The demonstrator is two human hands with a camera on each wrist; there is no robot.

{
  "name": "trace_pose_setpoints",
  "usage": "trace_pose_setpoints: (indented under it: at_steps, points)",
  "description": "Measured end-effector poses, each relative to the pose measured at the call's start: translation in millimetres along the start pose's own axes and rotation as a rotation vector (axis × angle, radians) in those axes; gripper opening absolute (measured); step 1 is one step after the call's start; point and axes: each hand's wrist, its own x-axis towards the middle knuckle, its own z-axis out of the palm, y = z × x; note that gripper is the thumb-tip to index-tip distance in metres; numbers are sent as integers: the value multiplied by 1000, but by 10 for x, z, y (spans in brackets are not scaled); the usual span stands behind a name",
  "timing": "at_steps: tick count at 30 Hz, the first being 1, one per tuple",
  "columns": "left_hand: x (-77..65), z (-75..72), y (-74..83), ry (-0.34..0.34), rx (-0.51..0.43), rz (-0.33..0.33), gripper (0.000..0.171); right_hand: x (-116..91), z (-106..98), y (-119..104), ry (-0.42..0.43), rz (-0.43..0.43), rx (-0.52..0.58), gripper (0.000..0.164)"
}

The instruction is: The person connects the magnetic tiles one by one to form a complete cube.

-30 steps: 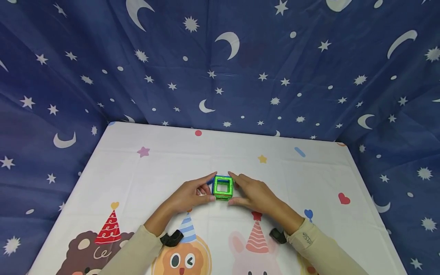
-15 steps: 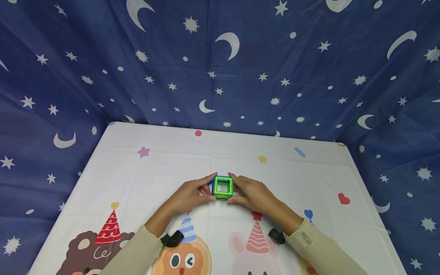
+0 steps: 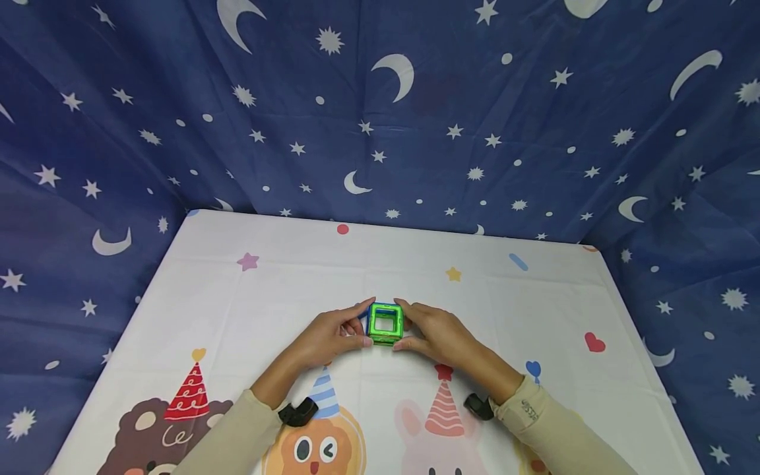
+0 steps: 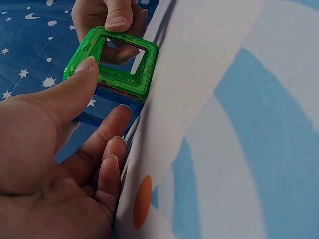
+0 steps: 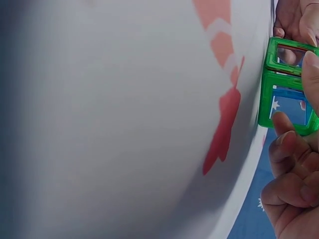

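A small cube (image 3: 386, 335) of magnetic tiles stands on the table, with hollow green and blue frames. The left hand (image 3: 329, 338) holds its left side; the thumb is at the near edge and a finger reaches the far corner. Across from it, the right hand (image 3: 442, 335) holds the right side in the same way. From the left wrist, a green tile (image 4: 122, 82) faces the camera above a blue one (image 4: 99, 105), with the left thumb on the green frame. Two green faces (image 5: 266, 102) show in the right wrist view, where the right hand is partly cut off.
The table is covered by a white cloth (image 3: 309, 264) printed with stars, hearts and cartoon animals in party hats. A dark blue curtain (image 3: 427, 191) with moons and stars hangs behind and at both sides. A black wrist device (image 3: 298, 413) is at the left cuff, another (image 3: 478, 407) at the right.
The right hand has shifted very slightly against the cube, its thumb a little further left. The cube and the left hand stay in place.
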Motion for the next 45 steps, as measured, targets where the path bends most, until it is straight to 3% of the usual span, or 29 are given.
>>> trace_pose_setpoints:
  at_steps: [10,21,45]
  points:
    - [3,18,5,17,0,5,74,7,-19,-7,-9,11,25,85]
    - [5,28,12,40,17,2,70,22,-57,4,-21,-9,140,87]
    - [-1,38,18,67,66,39,69,15,-54,-19,-17,16,101,85]
